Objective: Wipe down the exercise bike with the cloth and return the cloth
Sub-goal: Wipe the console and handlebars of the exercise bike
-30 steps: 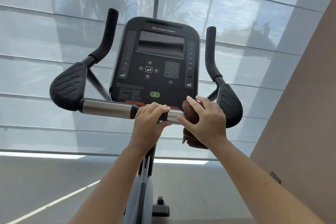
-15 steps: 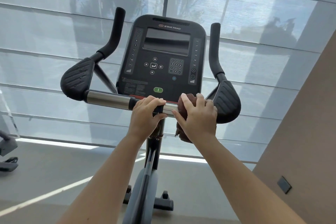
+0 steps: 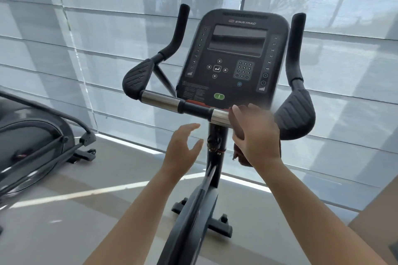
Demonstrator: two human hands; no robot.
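Head view of the bike (image 3: 193, 211), which stands on the floor (image 3: 86, 211) before pale blinds (image 3: 107, 38). The right grip (image 3: 256, 133) curls over the right chrome section of the bar (image 3: 160, 101), just left of the right pad (image 3: 295, 114), and holds the cloth (image 3: 241, 158) against it. The brown cloth lies almost wholly under the palm. Only a fold below the thumb and a thin strip on the far side of the wrist show. The left grip (image 3: 183, 146) hangs below the bar's black middle section, left of the post (image 3: 216, 133), with fingers spread and relaxed, holding nothing and clear of both bar and cloth. The console (image 3: 234, 58) sits above the bar with a dark screen, and a black horn (image 3: 178, 34) rises on either side of it. A second machine (image 3: 32, 131) stands at far left, well apart from the bike.
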